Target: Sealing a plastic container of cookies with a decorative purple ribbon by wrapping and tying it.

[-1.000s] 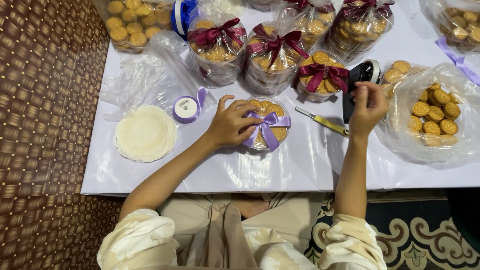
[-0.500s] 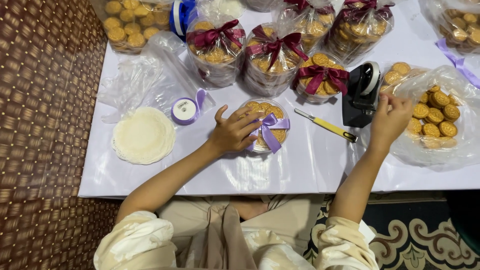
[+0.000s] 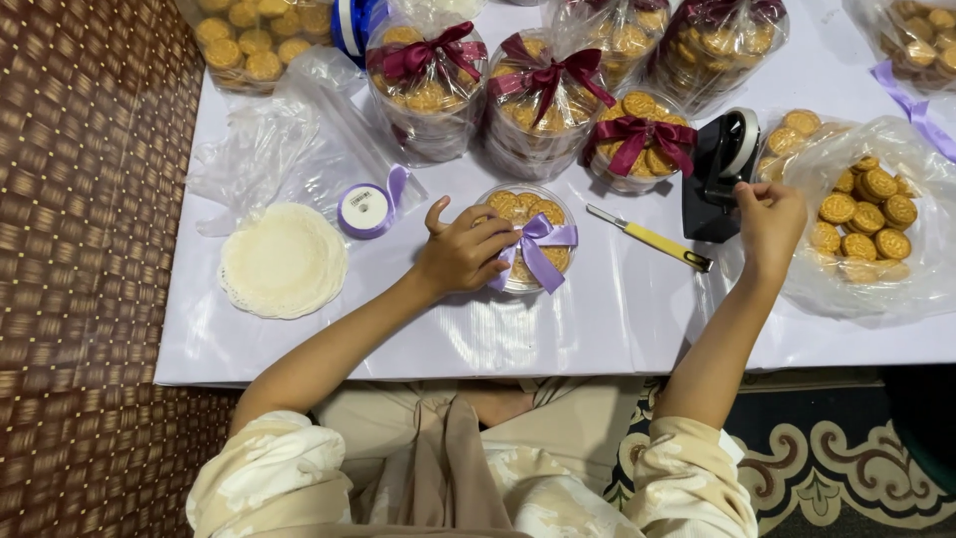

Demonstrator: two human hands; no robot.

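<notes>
My left hand (image 3: 466, 249) rests on a round clear tub of cookies (image 3: 528, 237) and pins down the purple ribbon bow (image 3: 539, 245) on its lid. My right hand (image 3: 769, 217) is beside the black tape dispenser (image 3: 719, 171), fingers pinched together at its roll; I cannot make out a strip of tape in them. A yellow utility knife (image 3: 652, 239) lies between the tub and the dispenser. The white table (image 3: 617, 319) carries it all.
Clear tubs of cookies tied with dark red ribbon (image 3: 543, 75) stand at the back. A plastic bag of loose cookies (image 3: 864, 214) lies at the right. A purple ribbon spool (image 3: 366, 209), white paper doilies (image 3: 283, 261) and empty plastic bags (image 3: 279, 149) are at the left.
My right hand has moved from near the knife over to the tape dispenser's roll. My left hand has stayed on the ribboned tub.
</notes>
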